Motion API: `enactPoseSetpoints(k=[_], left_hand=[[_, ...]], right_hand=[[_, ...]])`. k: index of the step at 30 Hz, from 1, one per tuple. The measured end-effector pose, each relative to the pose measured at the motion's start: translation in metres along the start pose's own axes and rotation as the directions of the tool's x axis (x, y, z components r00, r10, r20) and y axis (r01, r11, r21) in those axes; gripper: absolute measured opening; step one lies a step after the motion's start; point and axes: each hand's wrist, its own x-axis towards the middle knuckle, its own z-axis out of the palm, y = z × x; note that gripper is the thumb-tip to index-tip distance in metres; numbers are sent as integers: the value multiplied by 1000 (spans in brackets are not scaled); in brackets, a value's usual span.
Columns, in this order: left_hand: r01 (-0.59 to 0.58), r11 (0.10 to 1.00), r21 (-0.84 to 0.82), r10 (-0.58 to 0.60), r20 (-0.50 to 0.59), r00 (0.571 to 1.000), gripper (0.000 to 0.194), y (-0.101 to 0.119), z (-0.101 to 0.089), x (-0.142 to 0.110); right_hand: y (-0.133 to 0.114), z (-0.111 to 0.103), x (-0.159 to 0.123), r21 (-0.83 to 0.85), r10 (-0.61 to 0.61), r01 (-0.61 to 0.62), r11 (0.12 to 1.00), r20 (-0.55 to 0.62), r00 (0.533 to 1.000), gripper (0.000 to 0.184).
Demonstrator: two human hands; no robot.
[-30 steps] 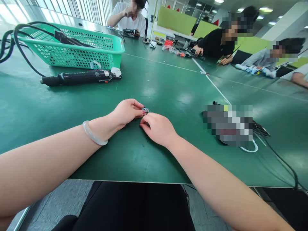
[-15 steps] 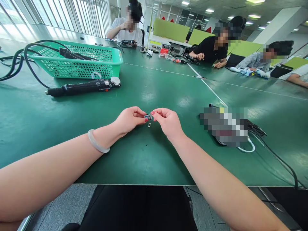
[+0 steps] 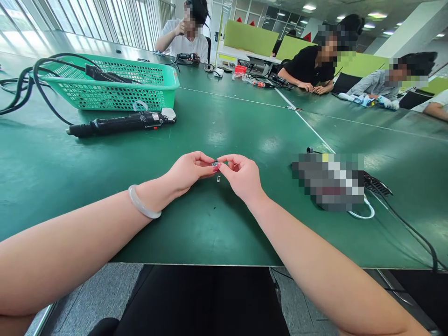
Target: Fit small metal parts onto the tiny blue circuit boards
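Seemingly, a fitting step is in hand. Left of the board [image 3: 214, 164], the left hand [image 3: 187, 170] is seen with fingers pinched on its left end. The board is held just above the worktop [image 3: 105, 158], long axis roughly left-right. A small clip [image 3: 219, 178] lies just below it. Right of the board, the right hand [image 3: 241, 176] has its fingers closed on the other end; steadier alignment is likely called for next.

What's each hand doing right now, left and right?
Left hand: fingertips pinched on the small dark part.
Right hand: fingertips pinched on the same part, opposite end.
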Motion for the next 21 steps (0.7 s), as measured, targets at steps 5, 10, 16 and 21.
enactPoseSetpoints(k=[5, 10, 16, 21], left_hand=[[20, 1000, 6, -19, -49, 999, 20, 3, 0, -1], [30, 999, 25, -28, -85, 996, 16, 5, 0, 0], [38, 998, 55, -30, -137, 990, 17, 3, -3, 4], [47, 997, 64, -37, -152, 988, 17, 4, -2, 2]], right_hand=[[-1, -7, 0, -10, -20, 20, 1000, -5, 1000, 21], [1, -17, 3, -185, -13, 21, 983, 43, 999, 18], [3, -13, 1, -453, 83, 42, 891, 251, 964, 18], [2, -9, 0, -555, 1, 189, 810, 323, 946, 16]])
